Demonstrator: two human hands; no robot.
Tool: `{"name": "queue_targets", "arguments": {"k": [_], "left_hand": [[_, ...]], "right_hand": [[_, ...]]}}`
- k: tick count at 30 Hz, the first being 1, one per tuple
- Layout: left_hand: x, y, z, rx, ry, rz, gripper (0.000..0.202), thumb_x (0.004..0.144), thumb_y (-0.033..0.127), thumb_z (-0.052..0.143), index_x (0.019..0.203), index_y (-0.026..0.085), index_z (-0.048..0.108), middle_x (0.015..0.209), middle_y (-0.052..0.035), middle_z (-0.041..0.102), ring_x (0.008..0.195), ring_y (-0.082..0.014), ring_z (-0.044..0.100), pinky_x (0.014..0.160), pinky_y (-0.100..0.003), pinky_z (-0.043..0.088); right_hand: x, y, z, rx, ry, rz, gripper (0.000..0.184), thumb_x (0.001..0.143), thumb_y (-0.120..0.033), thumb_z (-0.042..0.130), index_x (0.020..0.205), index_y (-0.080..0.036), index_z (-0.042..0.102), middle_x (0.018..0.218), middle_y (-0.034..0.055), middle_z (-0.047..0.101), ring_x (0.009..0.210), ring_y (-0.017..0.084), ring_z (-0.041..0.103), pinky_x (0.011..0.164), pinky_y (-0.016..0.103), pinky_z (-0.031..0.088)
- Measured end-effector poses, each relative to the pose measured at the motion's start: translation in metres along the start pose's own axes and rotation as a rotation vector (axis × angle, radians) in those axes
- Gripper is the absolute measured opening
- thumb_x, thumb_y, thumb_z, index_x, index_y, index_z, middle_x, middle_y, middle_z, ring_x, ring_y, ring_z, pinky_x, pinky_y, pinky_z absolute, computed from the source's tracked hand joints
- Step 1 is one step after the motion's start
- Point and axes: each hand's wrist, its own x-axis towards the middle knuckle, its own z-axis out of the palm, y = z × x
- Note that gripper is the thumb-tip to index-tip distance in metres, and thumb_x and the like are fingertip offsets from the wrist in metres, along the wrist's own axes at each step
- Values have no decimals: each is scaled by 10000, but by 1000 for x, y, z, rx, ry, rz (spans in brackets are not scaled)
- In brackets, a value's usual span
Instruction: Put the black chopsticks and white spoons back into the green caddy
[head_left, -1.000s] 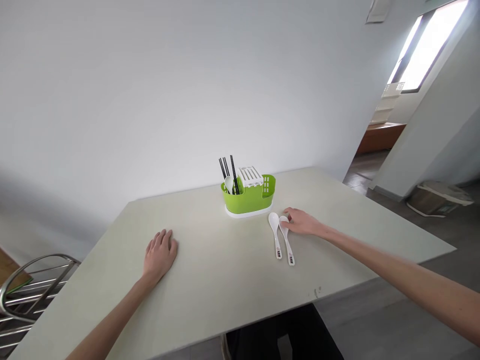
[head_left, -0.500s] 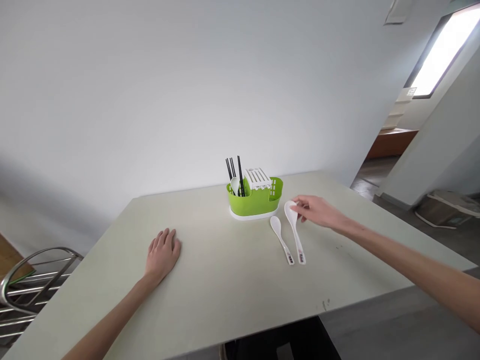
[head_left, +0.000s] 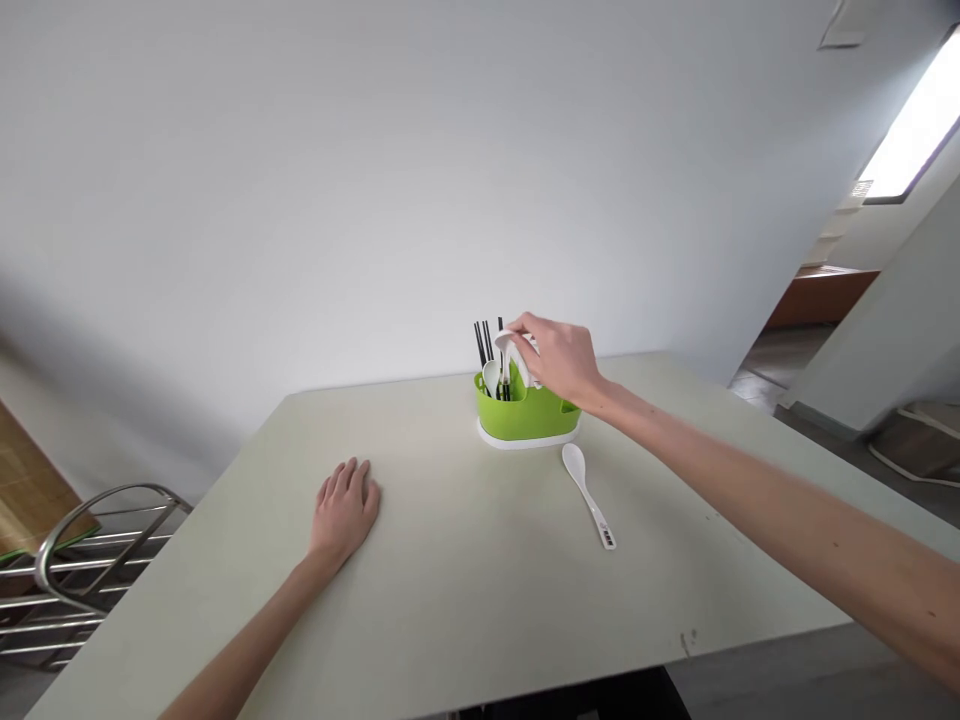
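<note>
Over the green cutlery holder (head_left: 525, 416), my right hand (head_left: 559, 358) pinches a white spoon (head_left: 504, 342) by its bowl end. The handle points down into the left compartment, beside several black chopsticks (head_left: 481, 342) and another white spoon (head_left: 491, 375) standing there. My hand and wrist hide much of the holder's white slotted top and right side. In front of the holder, one more white spoon (head_left: 587, 492) lies on the table, its marked handle end towards me. My left hand (head_left: 345, 510) rests palm down on the tabletop, fingers stretched out, holding nothing.
The pale table (head_left: 450, 580) backs onto a plain wall (head_left: 375, 200). A metal rack (head_left: 105, 540) stands off the table's left edge, with a brown board (head_left: 34, 480) by it. A window (head_left: 919, 115) is at the upper right.
My right hand has lifted one of the two spoons off the table and carried it left to the holder's left compartment. My left hand stays flat; the view has shifted slightly.
</note>
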Motion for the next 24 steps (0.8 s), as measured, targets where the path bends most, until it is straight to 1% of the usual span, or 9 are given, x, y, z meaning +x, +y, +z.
{"name": "queue_targets", "arguments": {"k": [2, 5, 7, 9, 11, 15, 18, 21, 24], "left_hand": [[0, -1, 2, -6, 8, 0, 594, 1036, 394, 301, 1471, 117, 595, 1609, -163, 529, 1546, -316, 415, 1270, -506, 336], [0, -2, 5, -14, 15, 7, 581, 1033, 397, 315, 1469, 134, 597, 1611, -148, 530, 1544, -310, 419, 1275, -495, 329], [0, -3, 5, -21, 17, 11, 576, 1033, 398, 323, 1467, 137, 598, 1610, -147, 533, 1544, -308, 421, 1278, -494, 324], [0, -3, 5, -27, 17, 13, 573, 1035, 396, 325, 1465, 135, 597, 1607, -149, 536, 1542, -307, 423, 1277, -498, 327], [0, -3, 5, -30, 15, 14, 569, 1035, 393, 328, 1466, 136, 596, 1606, -150, 536, 1542, -304, 423, 1276, -498, 330], [-1, -2, 4, -24, 10, 11, 570, 1035, 387, 333, 1469, 127, 595, 1609, -151, 533, 1544, -308, 421, 1281, -497, 326], [-1, -1, 4, -19, 2, 11, 580, 1041, 384, 324, 1480, 108, 584, 1613, -153, 527, 1547, -309, 415, 1282, -502, 324], [-1, -1, 4, -17, 5, 10, 563, 1045, 379, 337, 1479, 124, 589, 1612, -145, 532, 1548, -301, 416, 1283, -491, 325], [-1, 0, 3, -22, 18, 5, 538, 1041, 367, 373, 1467, 134, 605, 1600, -148, 544, 1543, -303, 426, 1277, -487, 339]], "right_hand": [[-13, 1, 13, -44, -39, -72, 271, 1079, -253, 455, 1126, -220, 719, 1049, 62, 821, 930, 226, 733, 916, 363, 458], [-33, 4, 28, -64, -48, -196, 306, 1077, -192, 424, 1073, -211, 729, 1104, 92, 819, 1143, 240, 705, 1080, 409, 380], [-43, 6, 37, -84, -53, -253, 330, 1074, -164, 409, 1059, -221, 733, 1063, 94, 824, 1269, 247, 654, 1139, 447, 330], [-50, 9, 44, -114, -74, -286, 347, 1065, -142, 403, 1048, -233, 738, 985, 86, 823, 1319, 250, 621, 1170, 475, 294], [-55, 12, 50, -140, -98, -305, 362, 1058, -130, 394, 1040, -233, 741, 951, 87, 813, 1323, 251, 613, 1184, 486, 281], [-62, 15, 52, -145, -129, -329, 354, 1051, -145, 394, 1063, -220, 741, 988, 98, 798, 1304, 257, 612, 1203, 493, 283], [-61, 14, 48, -121, -104, -346, 260, 1034, -248, 480, 1066, -226, 737, 987, 92, 791, 1241, 284, 623, 1209, 519, 285], [-50, 11, 41, -60, -24, -320, 222, 1005, -355, 560, 1042, -215, 728, 987, 99, 787, 1162, 299, 644, 1186, 517, 322], [-28, 10, 38, 10, -25, -211, 236, 1028, -333, 521, 1064, -201, 714, 1049, 102, 787, 1078, 278, 666, 1082, 460, 416]]}}
